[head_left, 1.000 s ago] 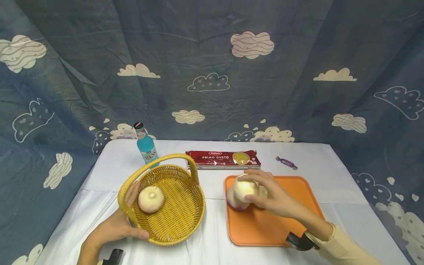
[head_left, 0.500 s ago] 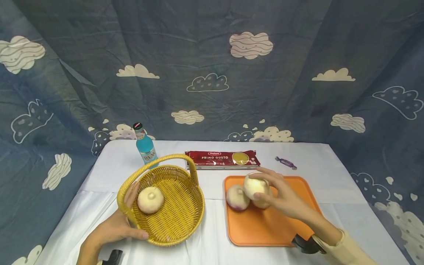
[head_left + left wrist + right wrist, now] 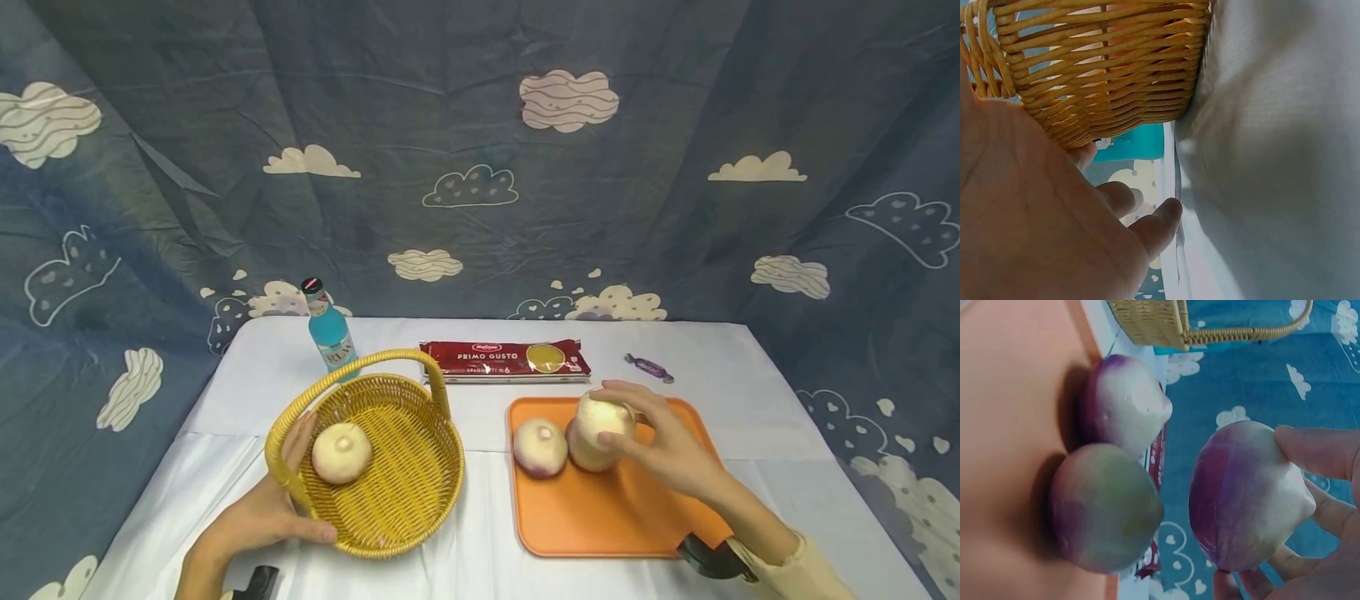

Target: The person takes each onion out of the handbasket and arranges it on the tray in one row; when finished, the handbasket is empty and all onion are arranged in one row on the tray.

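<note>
My left hand [image 3: 258, 512] holds the left side of a yellow wicker basket [image 3: 405, 467], its thumb at the near rim and its fingers along the outer wall. A purple-and-white turnip [image 3: 342, 452] lies in the basket. In the left wrist view, two fingers stand apart from the basket's woven wall [image 3: 1110, 69]. My right hand [image 3: 667, 442] grips another turnip [image 3: 1247, 494] between thumb and fingers, above the orange tray [image 3: 600, 525]. Two more turnips rest on the tray: one on the left [image 3: 540, 447], and one [image 3: 1107, 509] partly hidden behind the held turnip in the head view.
A blue bottle [image 3: 332, 333] stands behind the basket. Behind the tray lie a red spaghetti packet [image 3: 502, 360] and a purple wrapped candy [image 3: 649, 368]. A cloud-patterned cloth [image 3: 480, 242] hangs behind the white-covered table [image 3: 480, 525].
My right hand has moved to the right with the held turnip, from over the left tray turnip to over the right one. The left hand and basket have stayed put.
</note>
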### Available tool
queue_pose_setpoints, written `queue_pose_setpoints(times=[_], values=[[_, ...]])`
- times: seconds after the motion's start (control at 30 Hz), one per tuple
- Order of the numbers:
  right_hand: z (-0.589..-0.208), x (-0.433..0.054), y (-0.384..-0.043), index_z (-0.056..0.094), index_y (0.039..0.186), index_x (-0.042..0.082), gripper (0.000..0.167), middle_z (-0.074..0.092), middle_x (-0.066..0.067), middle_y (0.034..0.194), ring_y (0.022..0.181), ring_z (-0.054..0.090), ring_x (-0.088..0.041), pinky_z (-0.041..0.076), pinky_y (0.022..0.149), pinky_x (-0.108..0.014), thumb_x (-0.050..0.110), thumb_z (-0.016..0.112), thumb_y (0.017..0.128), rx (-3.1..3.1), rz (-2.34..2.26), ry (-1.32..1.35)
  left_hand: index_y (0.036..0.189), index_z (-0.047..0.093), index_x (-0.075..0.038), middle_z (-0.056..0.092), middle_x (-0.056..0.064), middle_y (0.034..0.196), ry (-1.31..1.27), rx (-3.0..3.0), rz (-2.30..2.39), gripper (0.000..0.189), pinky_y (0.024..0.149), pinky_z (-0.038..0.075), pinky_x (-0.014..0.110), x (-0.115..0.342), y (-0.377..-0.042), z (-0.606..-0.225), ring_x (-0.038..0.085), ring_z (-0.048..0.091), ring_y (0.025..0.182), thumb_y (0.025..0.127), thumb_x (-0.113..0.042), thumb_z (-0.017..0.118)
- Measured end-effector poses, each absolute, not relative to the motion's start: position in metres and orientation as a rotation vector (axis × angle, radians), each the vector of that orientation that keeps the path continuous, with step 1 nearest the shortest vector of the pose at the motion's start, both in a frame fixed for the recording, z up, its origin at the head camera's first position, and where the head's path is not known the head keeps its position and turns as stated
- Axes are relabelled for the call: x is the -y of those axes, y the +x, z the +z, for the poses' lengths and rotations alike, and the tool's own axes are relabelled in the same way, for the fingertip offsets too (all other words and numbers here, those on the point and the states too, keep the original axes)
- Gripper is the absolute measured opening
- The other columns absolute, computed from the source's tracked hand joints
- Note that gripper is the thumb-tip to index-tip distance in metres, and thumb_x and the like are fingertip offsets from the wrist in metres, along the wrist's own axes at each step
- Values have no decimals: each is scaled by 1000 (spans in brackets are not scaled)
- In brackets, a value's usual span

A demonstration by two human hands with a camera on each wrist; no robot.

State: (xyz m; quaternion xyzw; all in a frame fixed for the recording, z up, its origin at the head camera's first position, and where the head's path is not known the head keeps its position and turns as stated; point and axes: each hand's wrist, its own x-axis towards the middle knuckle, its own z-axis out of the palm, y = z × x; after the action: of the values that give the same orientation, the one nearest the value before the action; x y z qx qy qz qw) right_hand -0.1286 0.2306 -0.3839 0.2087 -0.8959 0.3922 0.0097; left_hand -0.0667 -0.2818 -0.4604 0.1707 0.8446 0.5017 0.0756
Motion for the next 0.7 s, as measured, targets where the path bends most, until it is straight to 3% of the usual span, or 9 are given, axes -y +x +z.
queue_pose_setpoints(times=[0.17,0.3,0.4,0.7], values=[[-385,-239,-130,65,131,19,48,56,-10,142,130,48,-30,46,95,-25,19,80,86,2760,1173,637,160,-15,-11,-24,23,163,519,-2534,1513,149,104,-5,80,282,-67,-460,54,-21,144,61,-25,97],[-384,-245,-131,66,131,17,48,56,-13,142,131,47,-31,43,95,-18,18,80,86,2751,1182,622,160,-14,-10,-23,23,163,522,-2535,1518,150,104,-4,80,282,-66,-460,56,-20,144,61,-25,97],[-384,-249,-131,65,132,17,48,54,-13,143,132,44,-32,43,95,-20,18,80,87,2763,1198,588,160,-15,-10,-23,24,163,523,-2537,1516,150,103,-4,81,282,-66,-459,56,-20,144,61,-25,97],[-389,-258,-133,62,135,14,49,48,-15,147,135,40,-36,44,99,-51,20,77,89,2806,1229,516,160,-15,-12,-22,24,163,522,-2533,1519,150,103,-4,81,281,-67,-460,56,-19,144,62,-28,97]])
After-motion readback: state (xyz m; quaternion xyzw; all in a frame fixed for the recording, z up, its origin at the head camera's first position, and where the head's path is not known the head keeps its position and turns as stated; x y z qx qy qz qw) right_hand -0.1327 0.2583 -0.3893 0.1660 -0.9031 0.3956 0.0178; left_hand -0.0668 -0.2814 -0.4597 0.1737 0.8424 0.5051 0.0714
